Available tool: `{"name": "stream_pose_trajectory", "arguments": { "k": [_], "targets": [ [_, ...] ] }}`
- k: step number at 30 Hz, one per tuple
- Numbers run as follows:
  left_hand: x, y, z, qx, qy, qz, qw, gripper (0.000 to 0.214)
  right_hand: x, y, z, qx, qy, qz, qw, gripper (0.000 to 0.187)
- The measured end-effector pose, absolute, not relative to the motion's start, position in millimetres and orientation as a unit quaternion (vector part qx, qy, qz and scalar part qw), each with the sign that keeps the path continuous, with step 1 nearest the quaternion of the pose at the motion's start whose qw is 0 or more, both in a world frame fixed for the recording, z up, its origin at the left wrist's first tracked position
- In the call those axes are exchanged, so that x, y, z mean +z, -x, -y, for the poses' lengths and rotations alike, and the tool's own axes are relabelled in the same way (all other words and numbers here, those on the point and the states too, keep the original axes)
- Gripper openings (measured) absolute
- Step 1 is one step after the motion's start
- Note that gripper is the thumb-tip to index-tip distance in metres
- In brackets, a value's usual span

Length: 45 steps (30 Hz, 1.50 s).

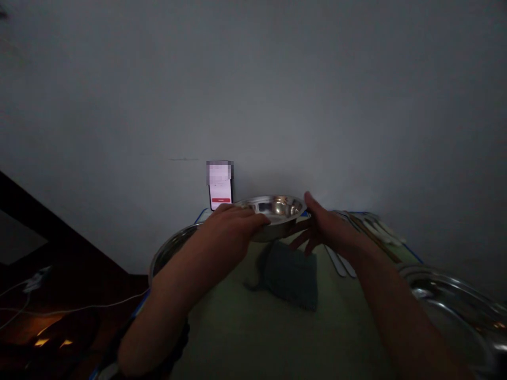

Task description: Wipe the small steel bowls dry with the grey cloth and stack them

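Hands (233, 221) (322, 227) clasp a steel bowl (273, 211), each grip seemingly closed on its rim, above a pale green table (245, 327) against a bare wall (253, 95) in a dim room.

Phone (220, 190) propped vs wall, dark cloth (291, 274) on table, utensils (376, 232) far right

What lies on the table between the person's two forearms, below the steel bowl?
A dark folded cloth lies there on the table, below the steel bowl, in the head view.
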<state>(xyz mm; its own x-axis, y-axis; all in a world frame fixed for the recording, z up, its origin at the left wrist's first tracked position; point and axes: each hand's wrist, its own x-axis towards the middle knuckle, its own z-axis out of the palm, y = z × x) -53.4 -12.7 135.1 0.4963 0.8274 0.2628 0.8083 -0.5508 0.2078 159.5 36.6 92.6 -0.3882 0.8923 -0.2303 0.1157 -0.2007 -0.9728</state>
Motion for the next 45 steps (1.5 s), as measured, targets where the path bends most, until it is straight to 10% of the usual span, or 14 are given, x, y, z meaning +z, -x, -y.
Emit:
{"name": "stream_pose_trajectory", "arguments": {
  "k": [6,9,17,20,24,27,32,45],
  "targets": [
    [130,69,-1,0.284,-0.86,-0.424,0.014,0.034,76,-153,-49,0.673,0.433,0.495,0.338,0.027],
    [126,73,-13,0.384,-0.8,-0.43,0.164,0.068,75,-154,-51,0.652,0.432,0.492,0.383,0.028],
    [117,51,-37,0.583,-0.35,-0.516,0.521,0.04,82,-164,-51,0.597,0.433,0.542,0.403,0.036],
    [121,52,-34,0.581,-0.335,-0.511,0.538,0.032,75,-175,-58,0.482,0.516,0.652,0.276,0.057],
    [121,52,-33,0.6,-0.342,-0.508,0.515,0.036,54,-180,-64,0.254,0.607,0.752,0.024,0.037],
    [116,48,-35,0.605,-0.365,-0.497,0.503,0.034,43,-172,-60,0.228,0.618,0.752,-0.024,0.057],
    [118,43,-34,0.606,-0.32,-0.492,0.538,0.023,49,-164,-54,0.222,0.579,0.782,-0.06,0.02],
    [59,-20,-27,0.609,-0.196,-0.45,0.623,0.03,119,-202,-28,0.003,0.696,0.647,0.312,0.028]
  ]
}}
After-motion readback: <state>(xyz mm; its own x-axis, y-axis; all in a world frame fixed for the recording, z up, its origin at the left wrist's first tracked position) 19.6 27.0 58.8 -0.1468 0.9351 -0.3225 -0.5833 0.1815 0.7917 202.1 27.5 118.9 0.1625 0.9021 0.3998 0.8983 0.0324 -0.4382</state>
